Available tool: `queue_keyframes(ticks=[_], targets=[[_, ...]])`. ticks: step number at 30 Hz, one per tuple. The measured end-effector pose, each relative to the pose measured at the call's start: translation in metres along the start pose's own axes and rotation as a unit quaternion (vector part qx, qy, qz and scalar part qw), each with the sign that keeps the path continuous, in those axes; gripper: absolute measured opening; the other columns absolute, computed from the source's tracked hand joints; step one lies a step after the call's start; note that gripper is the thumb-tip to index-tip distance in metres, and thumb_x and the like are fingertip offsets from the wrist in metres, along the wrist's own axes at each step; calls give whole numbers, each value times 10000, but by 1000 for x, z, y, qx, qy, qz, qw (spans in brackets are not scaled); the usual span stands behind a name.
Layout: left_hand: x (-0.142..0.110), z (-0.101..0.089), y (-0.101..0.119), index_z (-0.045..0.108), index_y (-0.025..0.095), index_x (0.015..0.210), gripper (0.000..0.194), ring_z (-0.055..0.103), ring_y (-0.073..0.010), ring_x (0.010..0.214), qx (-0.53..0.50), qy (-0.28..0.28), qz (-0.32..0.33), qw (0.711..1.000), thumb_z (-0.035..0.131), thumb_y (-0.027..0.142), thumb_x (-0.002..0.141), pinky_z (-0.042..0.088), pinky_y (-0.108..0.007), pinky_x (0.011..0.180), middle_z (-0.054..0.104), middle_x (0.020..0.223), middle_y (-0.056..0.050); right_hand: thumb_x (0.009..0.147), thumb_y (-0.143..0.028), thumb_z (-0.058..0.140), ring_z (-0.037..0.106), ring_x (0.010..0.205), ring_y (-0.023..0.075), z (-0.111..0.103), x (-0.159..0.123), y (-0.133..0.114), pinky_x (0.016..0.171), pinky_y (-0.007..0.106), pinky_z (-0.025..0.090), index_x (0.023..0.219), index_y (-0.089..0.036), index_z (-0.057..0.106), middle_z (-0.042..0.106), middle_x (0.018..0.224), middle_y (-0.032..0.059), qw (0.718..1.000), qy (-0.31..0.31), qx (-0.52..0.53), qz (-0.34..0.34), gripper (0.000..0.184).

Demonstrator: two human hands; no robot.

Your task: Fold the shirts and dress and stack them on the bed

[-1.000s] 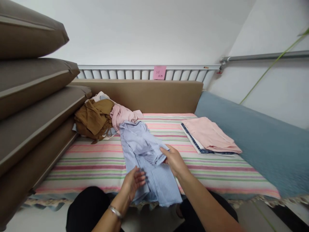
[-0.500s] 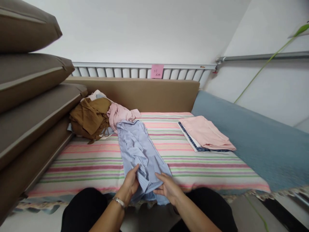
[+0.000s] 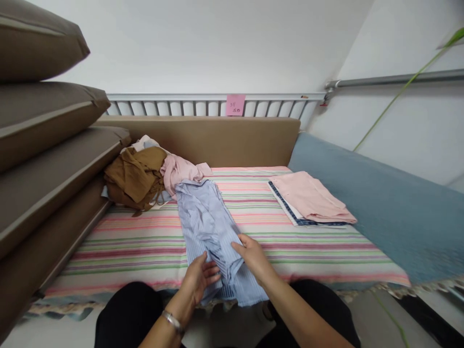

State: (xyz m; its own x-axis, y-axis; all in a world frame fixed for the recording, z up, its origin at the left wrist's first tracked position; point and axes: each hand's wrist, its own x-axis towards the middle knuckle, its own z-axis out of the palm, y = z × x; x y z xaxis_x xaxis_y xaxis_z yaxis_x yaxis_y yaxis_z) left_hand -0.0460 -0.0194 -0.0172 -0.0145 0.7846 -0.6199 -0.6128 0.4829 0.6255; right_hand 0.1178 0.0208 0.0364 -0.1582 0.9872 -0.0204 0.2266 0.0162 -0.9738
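A: Principal item?
B: One blue striped garment [image 3: 197,210], spread lengthwise on the striped cover [image 3: 145,251], its near end reaching the front edge between the hands.
A: Right hand [image 3: 253,258]?
B: Thumb and fingers closed on a loose fold of it, at its right side.
A: Left hand [image 3: 199,278]?
B: Fingers parted, palm turned inward, beside the garment's near end; contact, cannot tell. One silver bracelet [image 3: 173,320] at the wrist.
A: Adjoining, far left?
B: One pink crumpled garment [image 3: 181,170], touching the striped one; one brown garment [image 3: 136,176], bunched, near the stacked cushions [image 3: 61,150].
A: Right side?
B: One pink folded garment [image 3: 311,198], lying flat atop white and dark checked layers, well apart from the hands.
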Motion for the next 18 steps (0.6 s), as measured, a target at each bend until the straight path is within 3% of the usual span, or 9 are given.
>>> queue_keyframes(ticks=[3, 6, 8, 10, 14, 18], targets=[[-7, 10, 6, 513, 143, 994, 366, 586, -151, 552, -12, -33, -20, 999, 471, 472, 842, 494, -281, 533, 607, 670, -31, 755, -319, 501, 614, 810, 199, 8, -11, -21, 742, 291, 446, 916, -171, 662, 691, 855, 45, 993, -3, -107, -39, 271], [-12, 20, 12, 564, 125, 1009, 399, 610, -176, 589, -32, -80, -25, 996, 479, 473, 831, 493, -286, 548, 642, 709, -62, 759, -289, 526, 621, 828, 194, 24, -32, -35, 750, 277, 435, 978, -217, 679, 700, 904, 41, 973, -77, -207, -70, 276], [-14, 21, 15, 588, 110, 1022, 390, 641, -215, 657, -41, -90, -49, 994, 522, 429, 807, 512, -319, 619, 673, 756, -92, 757, -320, 558, 625, 794, 184, 30, -41, -39, 709, 259, 435, 972, -233, 689, 704, 872, 35, 963, -143, -216, -73, 267], [-14, 16, 15, 598, 92, 1043, 416, 658, -253, 723, -47, -93, -82, 991, 553, 412, 781, 518, -356, 695, 694, 800, -117, 779, -381, 546, 624, 726, 166, 29, -42, -34, 656, 242, 435, 938, -222, 693, 700, 797, 29, 967, -162, -189, -59, 268], [-16, -3, 9, 580, 86, 1125, 523, 657, -286, 878, -93, -115, -91, 985, 545, 476, 778, 491, -392, 834, 705, 924, -137, 816, -385, 467, 614, 629, 143, 16, -23, -2, 599, 242, 445, 873, -187, 655, 657, 714, 19, 989, -78, -125, 21, 280], [-22, -16, -1, 542, 133, 1196, 659, 631, -297, 977, -139, -130, -80, 978, 497, 626, 761, 468, -408, 889, 688, 1026, -136, 772, -371, 518, 625, 694, 157, 11, -10, 29, 528, 244, 467, 1003, -194, 577, 636, 913, 56, 981, 2, -61, 183, 297]])
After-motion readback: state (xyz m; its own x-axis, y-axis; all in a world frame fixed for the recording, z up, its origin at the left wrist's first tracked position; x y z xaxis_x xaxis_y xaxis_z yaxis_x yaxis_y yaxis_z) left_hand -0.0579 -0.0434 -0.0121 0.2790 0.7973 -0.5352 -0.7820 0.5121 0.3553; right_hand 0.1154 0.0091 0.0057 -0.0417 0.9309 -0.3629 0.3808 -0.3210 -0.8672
